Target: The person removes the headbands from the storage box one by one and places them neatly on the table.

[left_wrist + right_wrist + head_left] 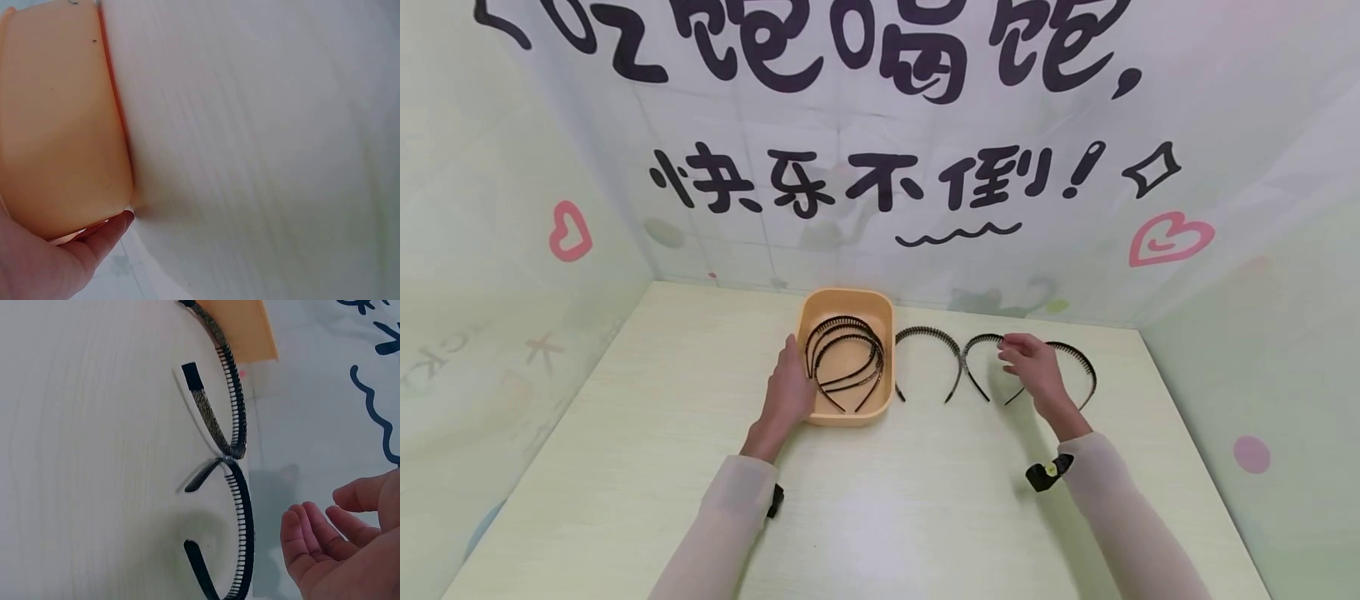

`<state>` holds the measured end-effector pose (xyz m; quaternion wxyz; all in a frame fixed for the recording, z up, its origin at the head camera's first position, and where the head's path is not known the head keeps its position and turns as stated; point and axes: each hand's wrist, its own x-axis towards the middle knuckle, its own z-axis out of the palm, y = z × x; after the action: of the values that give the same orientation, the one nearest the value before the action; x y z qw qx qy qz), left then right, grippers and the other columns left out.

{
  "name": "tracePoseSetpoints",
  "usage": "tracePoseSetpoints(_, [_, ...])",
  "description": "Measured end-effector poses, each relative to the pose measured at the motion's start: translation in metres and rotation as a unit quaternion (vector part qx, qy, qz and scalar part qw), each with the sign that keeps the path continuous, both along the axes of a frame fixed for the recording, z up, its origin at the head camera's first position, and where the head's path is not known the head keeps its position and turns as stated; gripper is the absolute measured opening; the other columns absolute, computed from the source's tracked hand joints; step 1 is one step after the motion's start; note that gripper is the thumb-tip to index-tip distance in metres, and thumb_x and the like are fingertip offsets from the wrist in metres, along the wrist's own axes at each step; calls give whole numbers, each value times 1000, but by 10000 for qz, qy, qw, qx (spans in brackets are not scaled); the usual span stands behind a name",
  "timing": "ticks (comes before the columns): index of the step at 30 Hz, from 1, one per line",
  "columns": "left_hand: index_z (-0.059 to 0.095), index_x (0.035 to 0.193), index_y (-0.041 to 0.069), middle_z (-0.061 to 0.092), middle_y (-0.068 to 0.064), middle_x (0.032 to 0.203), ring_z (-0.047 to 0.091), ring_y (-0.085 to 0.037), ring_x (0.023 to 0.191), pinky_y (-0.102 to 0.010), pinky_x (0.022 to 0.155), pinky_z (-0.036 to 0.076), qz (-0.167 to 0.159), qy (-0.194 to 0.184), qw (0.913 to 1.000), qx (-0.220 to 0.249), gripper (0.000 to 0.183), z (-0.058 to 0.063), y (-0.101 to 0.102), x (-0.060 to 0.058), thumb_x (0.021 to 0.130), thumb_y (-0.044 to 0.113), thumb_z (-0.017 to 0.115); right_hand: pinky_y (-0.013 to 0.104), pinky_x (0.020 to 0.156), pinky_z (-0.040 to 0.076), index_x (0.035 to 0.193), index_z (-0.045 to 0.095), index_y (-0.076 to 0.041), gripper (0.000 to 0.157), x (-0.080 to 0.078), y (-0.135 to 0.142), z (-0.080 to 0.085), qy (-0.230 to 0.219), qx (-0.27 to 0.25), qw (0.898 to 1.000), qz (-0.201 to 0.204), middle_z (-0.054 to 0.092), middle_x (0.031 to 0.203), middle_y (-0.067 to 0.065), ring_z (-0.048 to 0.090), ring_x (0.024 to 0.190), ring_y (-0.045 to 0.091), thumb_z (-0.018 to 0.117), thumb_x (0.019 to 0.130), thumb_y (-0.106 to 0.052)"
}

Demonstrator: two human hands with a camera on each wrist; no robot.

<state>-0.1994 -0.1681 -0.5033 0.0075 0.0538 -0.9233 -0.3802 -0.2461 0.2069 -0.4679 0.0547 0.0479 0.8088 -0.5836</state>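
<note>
My left hand (pixel 788 387) holds the left side of an orange plastic bin (pixel 850 420), its fingers along the outer wall. The thumb is hidden in the left wrist view. Inside the bin lie several dark toothed headbands (pixel 844 337), overlapping. My right hand (pixel 350 544) hovers near the back wall with loosely bent fingers and nothing in them. In the head view it overlaps the middle headband (pixel 973 367) on the table. To that one's left, a toothed headband (pixel 928 330) with speckled arms reaches the bin's edge; another headband (pixel 1090 371) lies on the right.
A pale wood-grain table (pixel 887 508) carries everything. Behind it rises a white sheet (pixel 820 250) with black writing, and similar sheets stand at left and right. Dark wrist cameras (pixel 1049 472) sit at both sleeves.
</note>
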Motion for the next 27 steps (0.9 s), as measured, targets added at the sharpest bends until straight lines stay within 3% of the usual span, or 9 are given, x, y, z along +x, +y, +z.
tracePoseSetpoints(3, [4,155,-8,31,-37,149,47,-53,125,-60,97,46,8,21,10000,6,79,0,0,0,89,-5,48,46,101,49,140,47,7,41,1,-13,2,-88,-105,9998,161,53,139,29,58,121,36,50,102,-9])
tracePoseSetpoints(14, [4,155,-7,30,-36,150,47,-53,125,-60,98,45,35,5,10000,36,79,-1,0,-1,89,-6,48,49,100,50,139,49,6,40,6,-65,12,-211,-554,9949,817,54,137,30,57,121,41,51,100,-6])
tracePoseSetpoints(27, [5,155,-6,32,-35,148,49,-52,124,-60,97,46,61,-43,10000,56,80,0,0,-1,88,-7,49,46,99,51,136,51,5,38,11,-121,17,-333,-747,9878,1322,57,133,28,60,118,38,52,100,-5])
